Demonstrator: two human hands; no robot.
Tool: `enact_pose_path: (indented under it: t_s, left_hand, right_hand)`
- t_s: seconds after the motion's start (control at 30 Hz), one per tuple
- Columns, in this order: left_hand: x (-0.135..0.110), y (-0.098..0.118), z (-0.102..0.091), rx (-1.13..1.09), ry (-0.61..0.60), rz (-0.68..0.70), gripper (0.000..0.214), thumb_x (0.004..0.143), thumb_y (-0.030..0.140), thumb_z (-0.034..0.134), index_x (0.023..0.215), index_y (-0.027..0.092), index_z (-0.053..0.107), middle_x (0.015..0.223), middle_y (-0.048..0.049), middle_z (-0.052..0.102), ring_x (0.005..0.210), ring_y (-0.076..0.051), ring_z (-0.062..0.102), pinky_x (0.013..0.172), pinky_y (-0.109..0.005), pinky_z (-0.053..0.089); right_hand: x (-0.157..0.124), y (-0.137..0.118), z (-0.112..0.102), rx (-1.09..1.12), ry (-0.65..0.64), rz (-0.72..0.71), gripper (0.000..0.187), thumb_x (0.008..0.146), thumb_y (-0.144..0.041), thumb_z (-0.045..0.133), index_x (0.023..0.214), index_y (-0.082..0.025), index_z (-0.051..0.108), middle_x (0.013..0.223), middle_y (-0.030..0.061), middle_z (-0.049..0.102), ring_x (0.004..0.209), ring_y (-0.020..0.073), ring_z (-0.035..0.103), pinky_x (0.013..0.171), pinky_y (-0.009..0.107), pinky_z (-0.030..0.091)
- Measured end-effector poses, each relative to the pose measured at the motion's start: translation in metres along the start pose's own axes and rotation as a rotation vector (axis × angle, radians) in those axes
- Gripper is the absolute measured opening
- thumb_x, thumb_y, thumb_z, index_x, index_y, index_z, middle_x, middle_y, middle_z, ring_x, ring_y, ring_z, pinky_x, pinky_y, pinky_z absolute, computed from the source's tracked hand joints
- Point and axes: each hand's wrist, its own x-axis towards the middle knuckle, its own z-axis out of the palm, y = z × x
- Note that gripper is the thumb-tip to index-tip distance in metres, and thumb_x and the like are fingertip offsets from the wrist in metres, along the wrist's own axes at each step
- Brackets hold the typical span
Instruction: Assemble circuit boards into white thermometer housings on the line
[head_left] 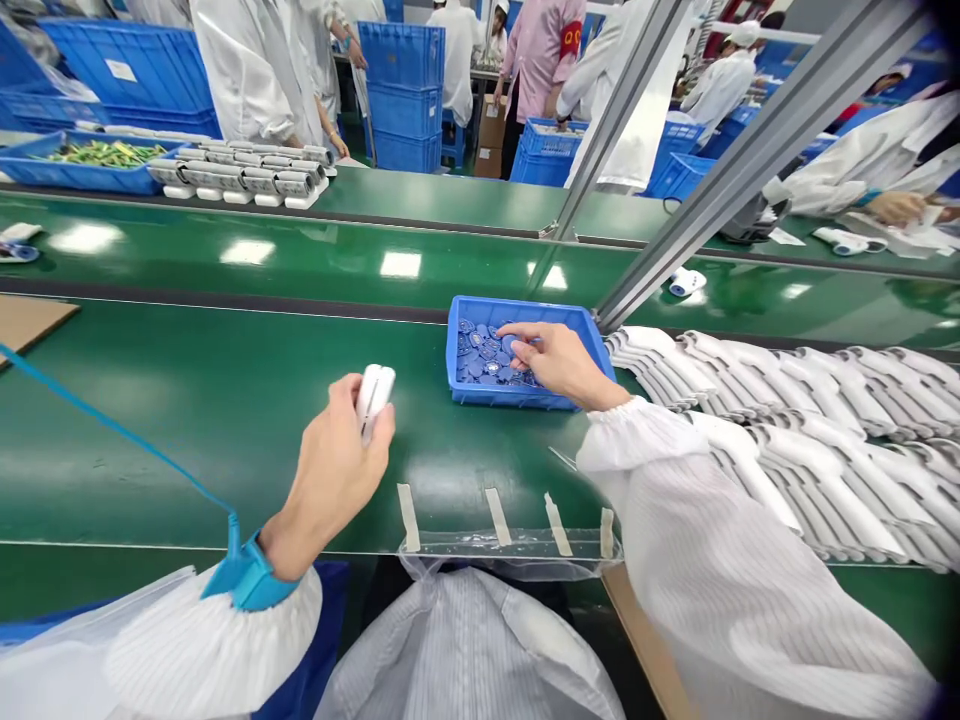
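My left hand (337, 455) is closed around a white plastic part (375, 392) with a groove along it, held above the green work surface; its lower end is hidden by my fingers. Over a blue tray (531, 398) of small round blue discs (480, 352) is my right hand (556, 362). Its thumb and index finger are pinched on one blue disc (510, 346), above the others in the tray. A blue wrist strap (259, 580) with a cord circles my left wrist.
Rows of white plastic housings (795, 450) lie at the right. A slanted metal post (675, 230) rises behind the tray. Tape strips (496, 516) hold a plastic bag at the front edge. A green conveyor (315, 245) runs behind, with people in white coats beyond.
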Motion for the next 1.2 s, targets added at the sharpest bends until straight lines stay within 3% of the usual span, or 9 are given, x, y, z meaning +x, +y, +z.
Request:
enact_pose_path:
  t_s: [0.1, 0.27, 0.37, 0.53, 0.63, 0.87, 1.0, 1.1, 1.2]
  left_hand:
    - [0.0, 0.008, -0.002, -0.2, -0.013, 0.014, 0.031, 0.093, 0.039, 0.058, 0.117, 0.018, 0.057, 0.088, -0.0032, 0.069, 0.071, -0.021, 0.064, 0.065, -0.029, 0.045]
    - [-0.002, 0.034, 0.008, -0.359, -0.222, 0.24, 0.016, 0.095, 0.031, 0.057, 0.107, 0.021, 0.06, 0.093, -0.0002, 0.069, 0.079, -0.017, 0.062, 0.071, -0.027, 0.044]
    - [-0.004, 0.047, 0.014, -0.45, -0.328, 0.323, 0.012, 0.097, 0.027, 0.054, 0.108, 0.022, 0.058, 0.094, 0.0012, 0.069, 0.08, -0.016, 0.061, 0.072, -0.026, 0.043]
    - [-0.007, 0.054, 0.017, -0.474, -0.357, 0.341, 0.019, 0.098, 0.026, 0.053, 0.117, 0.022, 0.056, 0.098, -0.0003, 0.068, 0.084, -0.016, 0.061, 0.073, -0.026, 0.042]
    - [-0.006, 0.055, 0.014, -0.495, -0.411, 0.339, 0.021, 0.101, 0.036, 0.05, 0.115, 0.021, 0.056, 0.094, -0.0007, 0.067, 0.079, -0.016, 0.06, 0.071, -0.026, 0.043]
    - [-0.001, 0.055, 0.018, -0.33, -0.545, 0.414, 0.021, 0.102, 0.035, 0.045, 0.111, 0.018, 0.053, 0.097, -0.0064, 0.067, 0.083, -0.022, 0.064, 0.065, -0.029, 0.042]
    - [-0.005, 0.056, 0.025, -0.315, -0.437, 0.421, 0.021, 0.101, 0.033, 0.046, 0.114, 0.018, 0.055, 0.102, -0.0074, 0.068, 0.087, -0.022, 0.064, 0.07, -0.03, 0.045]
    - [-0.012, 0.059, 0.027, -0.342, -0.355, 0.343, 0.02, 0.102, 0.032, 0.044, 0.102, 0.02, 0.06, 0.091, -0.0029, 0.069, 0.078, -0.018, 0.063, 0.069, -0.029, 0.044]
    - [-0.019, 0.06, 0.032, -0.259, -0.305, 0.388, 0.019, 0.101, 0.031, 0.047, 0.102, 0.02, 0.063, 0.092, -0.0028, 0.07, 0.08, -0.018, 0.063, 0.072, -0.029, 0.045]
  right_hand:
    - [-0.029, -0.011, 0.001, 0.233, 0.002, 0.009, 0.028, 0.097, -0.028, 0.054, 0.121, -0.017, 0.064, 0.087, 0.003, 0.066, 0.074, 0.0131, 0.069, 0.075, 0.029, 0.058]
    - [-0.078, -0.036, 0.022, 0.87, -0.096, 0.069, 0.046, 0.084, -0.043, 0.073, 0.123, -0.021, 0.065, 0.071, -0.0035, 0.061, 0.066, 0.0114, 0.061, 0.068, 0.029, 0.054]
    - [-0.094, -0.047, 0.037, 0.958, -0.069, 0.069, 0.042, 0.087, -0.045, 0.07, 0.121, -0.022, 0.068, 0.067, -0.0041, 0.06, 0.061, 0.0102, 0.054, 0.064, 0.028, 0.05]
    - [-0.104, -0.044, 0.049, 0.781, 0.192, 0.056, 0.041, 0.076, -0.051, 0.079, 0.103, -0.02, 0.073, 0.077, 0.0007, 0.066, 0.069, 0.0134, 0.057, 0.067, 0.029, 0.051]
    - [-0.107, -0.04, 0.048, 0.617, 0.265, -0.011, 0.036, 0.075, -0.051, 0.081, 0.094, -0.021, 0.074, 0.093, 0.0041, 0.069, 0.073, 0.0142, 0.057, 0.067, 0.03, 0.051]
    - [-0.115, -0.044, 0.039, 0.283, 0.087, -0.277, 0.026, 0.098, -0.031, 0.055, 0.121, -0.027, 0.068, 0.112, 0.0047, 0.067, 0.095, 0.0175, 0.062, 0.079, 0.031, 0.053]
    - [-0.121, -0.035, 0.046, 0.125, 0.266, -0.244, 0.022, 0.1, -0.032, 0.051, 0.104, -0.021, 0.07, 0.092, 0.0051, 0.063, 0.079, 0.0169, 0.058, 0.073, 0.032, 0.05]
    - [-0.127, -0.027, 0.053, 0.204, 0.265, -0.163, 0.021, 0.101, -0.033, 0.05, 0.105, -0.021, 0.067, 0.093, 0.0048, 0.062, 0.078, 0.0161, 0.058, 0.071, 0.03, 0.05]
    - [-0.131, -0.021, 0.06, 0.263, 0.248, -0.163, 0.02, 0.101, -0.033, 0.051, 0.11, -0.023, 0.066, 0.104, 0.0056, 0.064, 0.088, 0.0171, 0.062, 0.077, 0.031, 0.051]
